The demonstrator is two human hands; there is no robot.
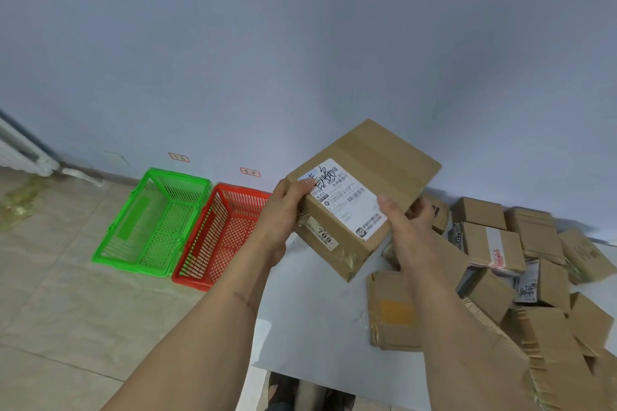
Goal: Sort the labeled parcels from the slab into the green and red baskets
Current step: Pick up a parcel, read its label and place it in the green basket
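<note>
A brown cardboard parcel (370, 173) with a white shipping label and handwriting is held up in the air, tilted, above the slab's left part. My left hand (285, 210) grips its left edge, thumb on the label. My right hand (405, 220) grips its lower right edge, thumb on the label too. The green basket (133, 233) sits on the floor at the left by the wall. The red basket (200, 257) stands right beside it, partly hidden by my left hand. Both show nothing inside.
The white slab (317, 317) runs along the wall at the right, with several cardboard parcels (494, 243) heaped on its right part. Small red-edged labels (179, 157) are stuck on the wall above each basket. A white radiator (23, 153) is far left. Tiled floor lies below.
</note>
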